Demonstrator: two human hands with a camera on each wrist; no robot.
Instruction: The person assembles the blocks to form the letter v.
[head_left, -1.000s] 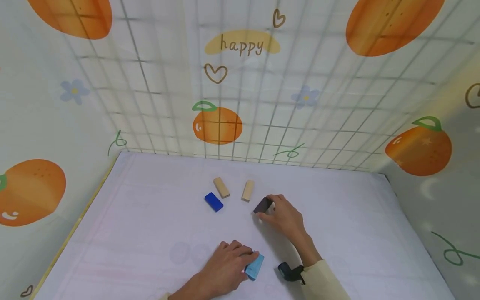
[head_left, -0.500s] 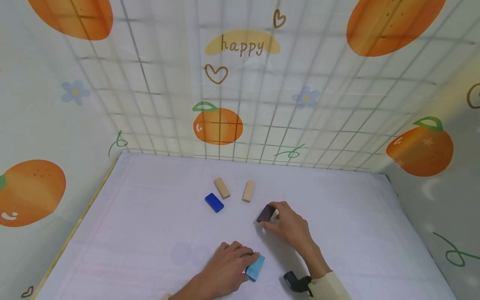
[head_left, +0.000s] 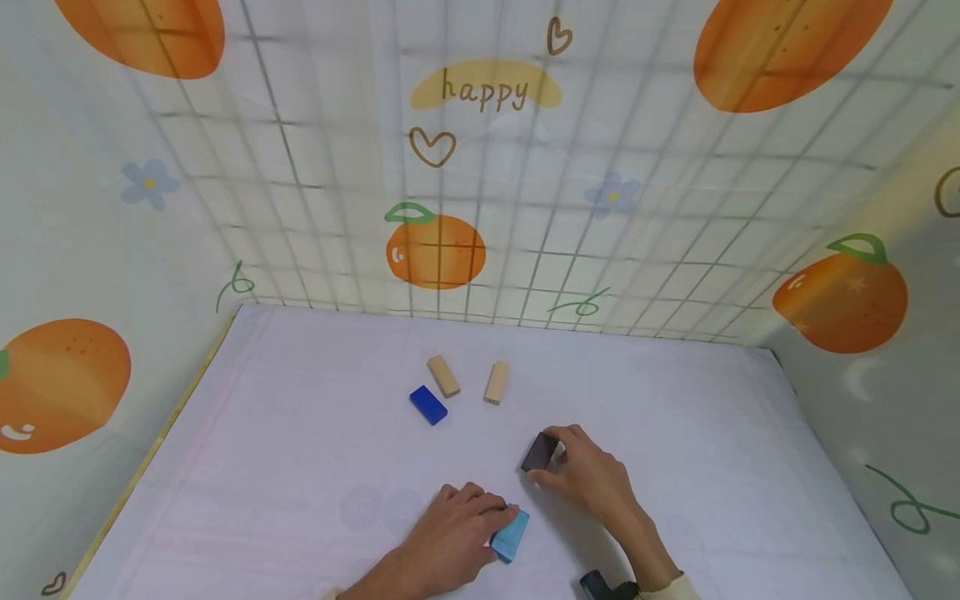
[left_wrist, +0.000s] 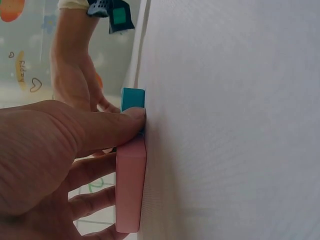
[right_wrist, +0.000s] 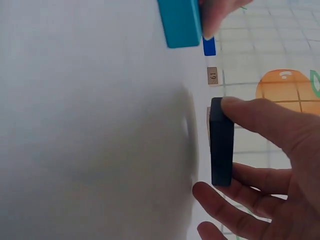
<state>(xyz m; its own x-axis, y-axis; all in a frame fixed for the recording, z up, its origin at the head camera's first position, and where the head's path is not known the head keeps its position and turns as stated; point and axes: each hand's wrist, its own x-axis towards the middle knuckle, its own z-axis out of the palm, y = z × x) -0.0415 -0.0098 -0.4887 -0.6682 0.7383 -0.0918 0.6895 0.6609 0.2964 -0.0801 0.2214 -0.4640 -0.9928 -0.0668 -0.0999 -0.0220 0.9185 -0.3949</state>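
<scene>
My right hand (head_left: 592, 475) pinches a black block (head_left: 540, 452) between thumb and fingers; in the right wrist view the thumb presses the top end of the black block (right_wrist: 221, 145). Nearer the front, my left hand (head_left: 453, 537) holds a light blue block (head_left: 512, 536) with thumb and fingers. A pink block (left_wrist: 131, 185) shows in the left wrist view, end to end with the light blue block (left_wrist: 133, 98), with the left fingers along its side. From the head, the left hand covers nearly all of the pink block.
Farther back lie a dark blue block (head_left: 428, 405) and two plain wooden blocks, one at left (head_left: 443, 376) and one at right (head_left: 496, 382). Behind the white table (head_left: 300, 433) stands a grid-patterned curtain (head_left: 510, 175) with printed oranges. A wrist camera (head_left: 603, 586) sits on the right wrist.
My right hand has drawn the black block toward me and slightly right, closer to the light blue block. The left hand and the other blocks have stayed in place.
</scene>
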